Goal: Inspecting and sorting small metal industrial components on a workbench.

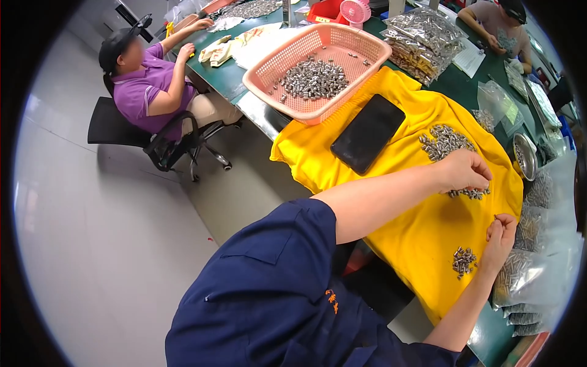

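Note:
A yellow cloth [403,226] covers the table in front of me. My left hand [463,171] reaches over a pile of small silvery metal cylinders [445,140], its fingers curled and pinched at the pile's near part. Whatever lies between those fingertips is too small to make out. Closer to the cloth's right edge, my right hand [500,240] is raised with thumb and forefinger pressed together; any part in that pinch is unclear. A smaller group of metal pieces [465,262] rests beside my right wrist.
A black phone-like slab [368,133] lies on the cloth. Beyond it stands a pink basket [257,79] with many metal cylinders. Filled plastic bags [520,275] line the right side, near a metal bowl [524,156]. Two co-workers sit around the table [226,73].

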Demonstrator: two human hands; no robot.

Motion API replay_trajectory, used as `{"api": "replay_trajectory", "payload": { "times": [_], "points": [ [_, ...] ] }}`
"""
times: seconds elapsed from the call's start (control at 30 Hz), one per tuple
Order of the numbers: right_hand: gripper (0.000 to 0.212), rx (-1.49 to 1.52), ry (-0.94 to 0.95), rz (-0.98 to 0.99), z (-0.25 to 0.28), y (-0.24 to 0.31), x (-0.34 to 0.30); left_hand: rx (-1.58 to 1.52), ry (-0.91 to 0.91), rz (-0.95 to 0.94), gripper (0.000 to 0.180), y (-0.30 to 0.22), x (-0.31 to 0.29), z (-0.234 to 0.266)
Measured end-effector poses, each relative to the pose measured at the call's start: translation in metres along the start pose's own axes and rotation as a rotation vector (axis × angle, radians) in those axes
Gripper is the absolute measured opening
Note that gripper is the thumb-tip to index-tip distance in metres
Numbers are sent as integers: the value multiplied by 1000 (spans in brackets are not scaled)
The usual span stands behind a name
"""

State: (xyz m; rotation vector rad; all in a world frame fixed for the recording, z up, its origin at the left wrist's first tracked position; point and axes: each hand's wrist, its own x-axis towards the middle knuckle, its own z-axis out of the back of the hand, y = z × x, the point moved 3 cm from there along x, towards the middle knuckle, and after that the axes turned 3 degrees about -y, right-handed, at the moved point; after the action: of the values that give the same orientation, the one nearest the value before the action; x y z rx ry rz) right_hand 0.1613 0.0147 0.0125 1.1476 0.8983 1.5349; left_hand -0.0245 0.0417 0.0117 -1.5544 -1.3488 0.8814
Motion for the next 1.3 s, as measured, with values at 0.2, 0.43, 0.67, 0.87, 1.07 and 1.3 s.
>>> {"api": "replay_trajectory", "payload": {
  "times": [0.2,0.43,0.67,0.87,1.07,1.3],
  "points": [
    [5,2,5,-28,5,-4,1,70,113,-39,12,-1,-5,-5],
    [3,164,30,-48,2,-4,1,133,158,-1,8,-1,-14,-13],
    [2,258,43,-91,3,-8,2,93,209,6,10,10,-11,-19],
    [2,330,66,-116,2,-10,3,75,214,3,10,10,-12,-18],
    [2,362,90,-131,-3,-7,1,88,194,1,9,9,-17,-15],
    [6,305,43,-116,11,-4,-3,314,222,-69,19,10,-9,-21]
  ]
}}
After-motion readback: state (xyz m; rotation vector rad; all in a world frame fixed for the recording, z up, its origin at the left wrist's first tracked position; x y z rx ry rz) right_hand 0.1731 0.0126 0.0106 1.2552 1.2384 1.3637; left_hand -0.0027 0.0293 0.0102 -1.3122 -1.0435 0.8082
